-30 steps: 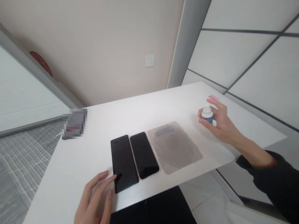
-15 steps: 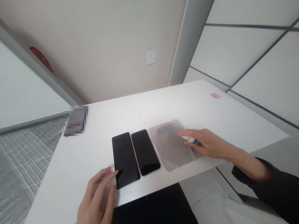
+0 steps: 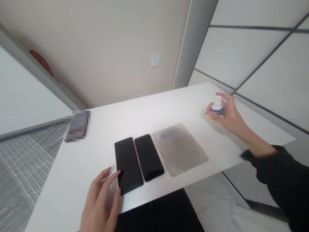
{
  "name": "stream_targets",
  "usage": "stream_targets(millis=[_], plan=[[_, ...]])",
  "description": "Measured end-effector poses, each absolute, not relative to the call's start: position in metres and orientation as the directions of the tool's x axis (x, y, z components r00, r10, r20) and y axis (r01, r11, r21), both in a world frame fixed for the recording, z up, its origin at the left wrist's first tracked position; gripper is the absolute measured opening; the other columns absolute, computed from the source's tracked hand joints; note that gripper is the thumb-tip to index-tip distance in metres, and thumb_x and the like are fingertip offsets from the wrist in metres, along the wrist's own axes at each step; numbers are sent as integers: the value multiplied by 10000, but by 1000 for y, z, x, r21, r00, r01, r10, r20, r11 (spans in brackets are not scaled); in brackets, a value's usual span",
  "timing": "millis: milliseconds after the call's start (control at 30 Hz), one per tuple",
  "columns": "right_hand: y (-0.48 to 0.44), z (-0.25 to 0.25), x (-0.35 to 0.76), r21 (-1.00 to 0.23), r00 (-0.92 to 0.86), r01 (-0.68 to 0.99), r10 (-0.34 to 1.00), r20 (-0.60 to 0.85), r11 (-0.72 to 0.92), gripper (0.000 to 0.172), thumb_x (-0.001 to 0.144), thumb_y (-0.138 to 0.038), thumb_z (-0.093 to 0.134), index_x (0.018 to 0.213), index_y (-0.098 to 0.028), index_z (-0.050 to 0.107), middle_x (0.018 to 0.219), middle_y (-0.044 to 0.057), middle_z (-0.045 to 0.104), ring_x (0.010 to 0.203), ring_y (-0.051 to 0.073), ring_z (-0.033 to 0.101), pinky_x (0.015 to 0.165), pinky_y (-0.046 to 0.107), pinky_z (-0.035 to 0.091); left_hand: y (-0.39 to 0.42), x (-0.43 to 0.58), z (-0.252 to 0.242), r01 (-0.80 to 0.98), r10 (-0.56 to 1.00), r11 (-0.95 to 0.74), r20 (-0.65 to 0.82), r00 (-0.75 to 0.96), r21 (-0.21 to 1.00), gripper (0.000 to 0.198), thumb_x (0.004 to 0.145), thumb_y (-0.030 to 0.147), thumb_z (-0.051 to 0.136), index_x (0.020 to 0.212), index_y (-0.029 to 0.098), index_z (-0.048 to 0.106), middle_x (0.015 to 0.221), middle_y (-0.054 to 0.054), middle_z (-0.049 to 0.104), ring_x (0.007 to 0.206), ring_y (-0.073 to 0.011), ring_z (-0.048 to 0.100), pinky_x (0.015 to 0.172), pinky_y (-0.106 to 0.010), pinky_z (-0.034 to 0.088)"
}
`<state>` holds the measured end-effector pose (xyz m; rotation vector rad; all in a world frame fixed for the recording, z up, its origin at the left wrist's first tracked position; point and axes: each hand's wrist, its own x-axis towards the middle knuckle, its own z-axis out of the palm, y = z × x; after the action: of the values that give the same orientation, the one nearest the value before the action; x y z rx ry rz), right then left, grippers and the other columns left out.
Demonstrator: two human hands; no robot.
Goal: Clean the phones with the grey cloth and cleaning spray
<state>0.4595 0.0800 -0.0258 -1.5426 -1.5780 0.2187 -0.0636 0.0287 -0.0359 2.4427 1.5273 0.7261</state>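
Head view, watched from my remote post. Right hand (image 3: 229, 114): grasping a small spray bottle (image 3: 217, 108), white top up, blue band and yellowish base showing between the fingers; index finger rests over the nozzle. Bottle stands about upright at the right of the table (image 3: 130, 117), toward the far side; I cannot tell whether its base meets the surface. Left hand (image 3: 100, 196): loosely spread, grasping nothing, index fingertip at the left edge of the left phone (image 3: 129, 166); contact looks likely, not certain.

Change noted: half a second ago the bottle was tipped on its side above the grey cloth (image 3: 182, 151), nozzle to the left. It is upright again, off to the right and farther away. I read that as the cloth being uncovered while the bottle stays in use, not released. Left hand has hardly shifted.

Outward from the hands: the right phone (image 3: 149, 158) lies just beside the left one, long edges near parallel, both dark faces up. Cloth lies flat to the right of them, blue print at its far end. Pink slip (image 3: 224, 100) sits behind the right fingers, mostly hidden. Far left corner of the table: a pixelated item (image 3: 77, 125), unidentifiable to me. Wall socket (image 3: 155, 60) beyond.
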Motion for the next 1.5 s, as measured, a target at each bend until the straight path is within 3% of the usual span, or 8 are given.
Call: stream_targets(millis=[100,267,400,533,633,800,1167,1500], plan=[[110,-38,495,-696,369,705,769,523,135,398,1064,-481,682,1339,-201,617,1158,76,682,930,193,687,797,349,620,32,-69,-42,813,880,-461,299,368,356,362,1098,412,458,1454,376,507,1485,-103,550,1338,-360,638,955,-609,637],[135,-56,519,-722,488,690,711,506,40,322,1073,-433,693,1277,-186,666,1162,73,696,948,197,697,842,381,638,37,-85,-57,836,871,-478,265,413,269,436,1082,418,489,1517,400,467,1542,-87,529,1339,-325,662,870,-463,696],[133,-57,523,-718,502,696,725,472,-15,348,1071,-420,699,1318,-180,651,1178,74,696,941,194,707,839,375,638,35,-86,-60,852,877,-463,264,401,245,441,1084,421,477,1525,406,465,1547,-75,545,1334,-318,671,873,-446,688],[104,-39,500,-635,495,773,617,612,10,518,1053,-469,699,1503,-260,549,1541,140,531,1301,309,609,1106,540,541,31,-76,-51,866,886,-440,273,375,239,416,1087,413,469,1501,380,487,1537,-72,563,1321,-300,679,878,-413,664],[69,-22,446,-488,276,861,673,686,145,494,1079,-490,622,1509,-253,571,1558,126,558,1461,354,514,1263,660,352,30,-66,-44,874,881,-432,312,356,222,375,1091,409,444,1453,356,526,1476,-73,610,1246,-293,712,885,-415,640],[29,-20,345,-359,-331,802,856,398,477,399,1134,-433,518,1509,-360,633,1453,-7,701,1348,226,671,1298,497,411,29,-57,-38,872,883,-425,325,340,241,361,1086,403,443,1427,336,543,1454,-94,625,1244,-323,708,898,-454,624],[25,-32,341,-239,-489,788,813,317,567,499,1146,-418,462,1639,-342,479,1552,22,613,1477,324,554,1252,675,421,25,-61,-28,799,929,-370,194,315,475,388,1087,233,404,1360,340,658,1593,-91,489,1365,-296,635,1075,-522,611],[49,-46,351,-355,156,935,909,386,-10,671,999,-827,414,1131,-225,679,1108,180,717,981,440,686,805,615,570,47,-18,-28,938,929,-301,277,247,171,821,1028,661,537,1572,66,386,1497,-280,563,1372,-472,529,1074,-696,533]])
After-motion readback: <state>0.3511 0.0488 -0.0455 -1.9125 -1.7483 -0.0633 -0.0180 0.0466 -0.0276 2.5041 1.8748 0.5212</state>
